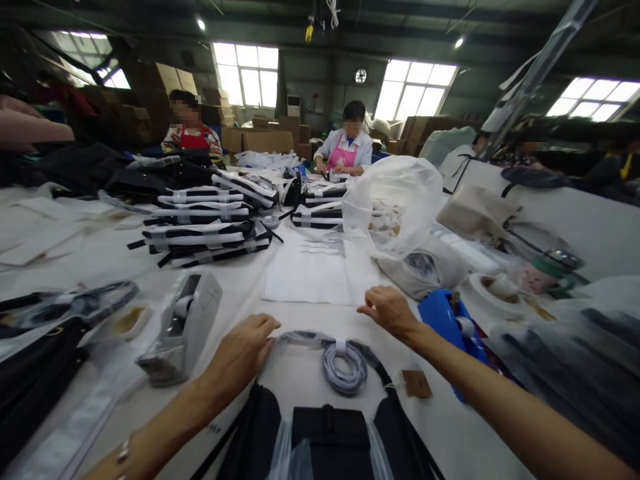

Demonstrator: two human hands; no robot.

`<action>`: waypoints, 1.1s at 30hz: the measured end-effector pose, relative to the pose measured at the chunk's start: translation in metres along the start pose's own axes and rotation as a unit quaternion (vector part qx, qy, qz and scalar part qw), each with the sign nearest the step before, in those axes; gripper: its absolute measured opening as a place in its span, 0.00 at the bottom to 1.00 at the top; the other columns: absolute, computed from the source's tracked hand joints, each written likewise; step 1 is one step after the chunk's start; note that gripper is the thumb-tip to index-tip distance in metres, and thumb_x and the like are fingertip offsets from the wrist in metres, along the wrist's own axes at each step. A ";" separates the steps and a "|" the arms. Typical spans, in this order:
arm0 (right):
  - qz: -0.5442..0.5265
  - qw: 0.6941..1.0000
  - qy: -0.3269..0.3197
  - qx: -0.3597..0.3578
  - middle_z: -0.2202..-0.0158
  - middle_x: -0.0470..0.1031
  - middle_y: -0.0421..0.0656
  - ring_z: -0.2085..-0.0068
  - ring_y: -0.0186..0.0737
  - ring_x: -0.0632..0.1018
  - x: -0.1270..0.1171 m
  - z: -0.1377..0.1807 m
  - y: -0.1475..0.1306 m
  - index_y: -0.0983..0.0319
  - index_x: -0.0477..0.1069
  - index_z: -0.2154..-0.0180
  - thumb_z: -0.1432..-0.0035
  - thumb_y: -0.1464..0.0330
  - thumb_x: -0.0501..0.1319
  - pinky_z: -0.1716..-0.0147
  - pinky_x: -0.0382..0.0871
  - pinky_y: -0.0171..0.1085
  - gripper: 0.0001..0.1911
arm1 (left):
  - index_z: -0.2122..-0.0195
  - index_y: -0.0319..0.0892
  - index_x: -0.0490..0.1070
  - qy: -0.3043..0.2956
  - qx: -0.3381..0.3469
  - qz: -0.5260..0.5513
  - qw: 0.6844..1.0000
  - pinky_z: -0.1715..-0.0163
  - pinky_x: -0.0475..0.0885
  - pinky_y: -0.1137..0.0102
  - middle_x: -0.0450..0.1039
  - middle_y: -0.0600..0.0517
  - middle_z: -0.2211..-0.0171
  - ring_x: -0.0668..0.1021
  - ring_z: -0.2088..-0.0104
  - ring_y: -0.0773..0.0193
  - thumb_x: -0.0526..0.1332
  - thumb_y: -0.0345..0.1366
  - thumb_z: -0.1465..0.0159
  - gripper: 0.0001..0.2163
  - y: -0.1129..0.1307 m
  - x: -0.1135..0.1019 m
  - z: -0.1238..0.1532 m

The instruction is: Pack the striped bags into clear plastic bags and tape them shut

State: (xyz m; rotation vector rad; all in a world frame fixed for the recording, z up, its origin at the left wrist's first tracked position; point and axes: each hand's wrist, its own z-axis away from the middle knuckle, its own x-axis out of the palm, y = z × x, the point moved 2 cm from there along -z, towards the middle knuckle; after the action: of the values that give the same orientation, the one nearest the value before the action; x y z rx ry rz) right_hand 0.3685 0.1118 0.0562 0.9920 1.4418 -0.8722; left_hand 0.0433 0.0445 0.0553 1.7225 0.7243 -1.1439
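My left hand point(243, 353) lies on the white table point(150, 260) with its fingertips pressed on the left end of a clear plastic wrap point(300, 339) over a strap. A coiled grey cord point(344, 365) bound with a white band sits between my hands. My right hand point(387, 310) hovers just right of the coil with its fingers curled in; nothing shows in them. A black bag point(327, 433) with black straps lies at the near edge below the coil.
A grey tape dispenser point(183, 327) stands left, a blue one point(445, 320) right. Stacks of black-and-white striped bags point(205, 227) fill the middle. A puffed clear plastic bag point(395, 200) and tape rolls point(495, 290) sit right. Two people work at the far end.
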 end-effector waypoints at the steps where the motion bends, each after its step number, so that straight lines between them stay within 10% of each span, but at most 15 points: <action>1: 0.007 0.999 -0.013 -0.032 0.61 0.77 0.49 0.57 0.48 0.75 0.008 -0.013 -0.012 0.63 0.73 0.63 0.40 0.63 0.62 0.54 0.64 0.42 0.09 | 0.51 0.42 0.71 0.005 0.029 -0.030 0.999 0.47 0.67 0.60 0.73 0.44 0.49 0.74 0.47 0.55 0.54 0.27 0.37 0.15 -0.003 0.010 -0.017; 6: 0.009 0.992 -0.059 -0.107 0.57 0.76 0.52 0.53 0.46 0.75 0.049 -0.060 -0.061 0.65 0.73 0.57 0.38 0.75 0.56 0.48 0.63 0.41 0.10 | 0.42 0.38 0.63 -0.045 0.133 -0.124 0.982 0.40 0.60 0.57 0.64 0.40 0.39 0.64 0.37 0.53 0.51 0.23 0.37 0.21 -0.002 0.065 -0.091; 11: 0.011 0.990 -0.102 -0.095 0.60 0.77 0.55 0.58 0.48 0.77 0.067 -0.074 -0.069 0.67 0.74 0.60 0.39 0.80 0.50 0.60 0.68 0.40 0.15 | 0.54 0.35 0.69 -0.089 0.124 -0.122 0.981 0.51 0.70 0.59 0.73 0.37 0.52 0.76 0.51 0.53 0.48 0.23 0.34 0.13 0.000 0.095 -0.130; 25: -0.090 0.989 -0.110 -0.036 0.59 0.81 0.44 0.60 0.41 0.79 0.044 -0.106 -0.035 0.59 0.77 0.57 0.39 0.63 0.59 0.63 0.67 0.34 0.12 | 0.62 0.40 0.73 -0.063 0.027 -0.083 0.994 0.66 0.69 0.68 0.77 0.46 0.64 0.78 0.63 0.58 0.50 0.34 0.31 0.11 -0.025 0.070 -0.165; 33: -0.098 0.991 -0.086 -0.015 0.65 0.82 0.45 0.63 0.42 0.79 0.044 -0.112 -0.037 0.58 0.79 0.64 0.39 0.66 0.60 0.66 0.62 0.35 0.08 | 0.56 0.43 0.73 -0.031 0.078 -0.081 0.993 0.57 0.69 0.67 0.74 0.48 0.56 0.75 0.56 0.59 0.57 0.37 0.33 0.08 -0.012 0.070 -0.161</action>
State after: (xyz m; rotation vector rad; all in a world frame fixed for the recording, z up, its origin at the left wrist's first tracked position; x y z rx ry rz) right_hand 0.2915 0.2054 0.0232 0.7411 1.4149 -1.0501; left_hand 0.1229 0.1955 0.0107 1.7732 0.7649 -1.3908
